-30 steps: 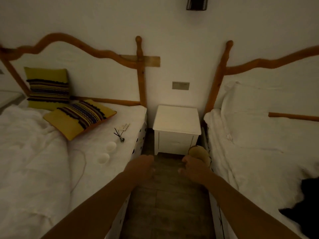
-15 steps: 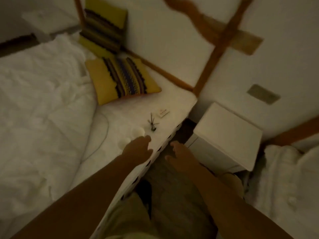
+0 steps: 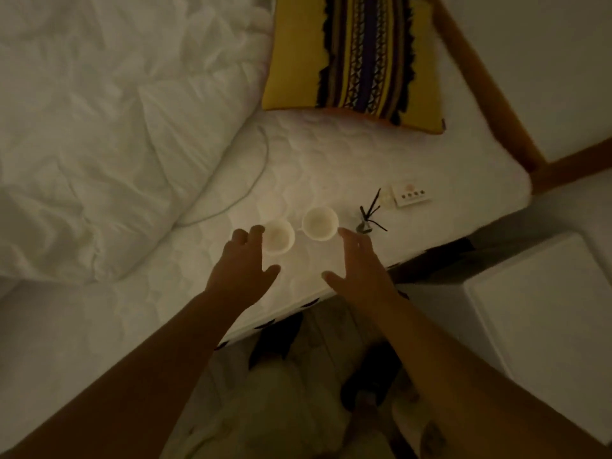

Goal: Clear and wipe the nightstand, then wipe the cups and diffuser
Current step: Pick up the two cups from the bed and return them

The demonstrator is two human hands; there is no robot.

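Observation:
Two white cups stand upright on the white mattress [image 3: 331,160] near its edge: the left cup [image 3: 278,236] and the right cup [image 3: 320,223]. A small reed diffuser [image 3: 366,220] with dark sticks sits just right of them. My left hand [image 3: 241,270] is spread, its fingertips at the left cup's rim. My right hand [image 3: 359,266] is spread too, fingertips just short of the right cup and beside the diffuser. Neither hand holds anything. The white nightstand [image 3: 543,313] stands bare at the right.
A small white remote [image 3: 410,194] lies beyond the diffuser. A yellow striped cushion [image 3: 357,58] lies at the head of the bed and a crumpled white duvet [image 3: 116,127] covers the left. The wooden headboard [image 3: 490,94] runs along the wall. My legs are on the floor below.
The view has swung down and left from the nightstand onto the bed. Both hands have moved over the mattress and reached the two cups.

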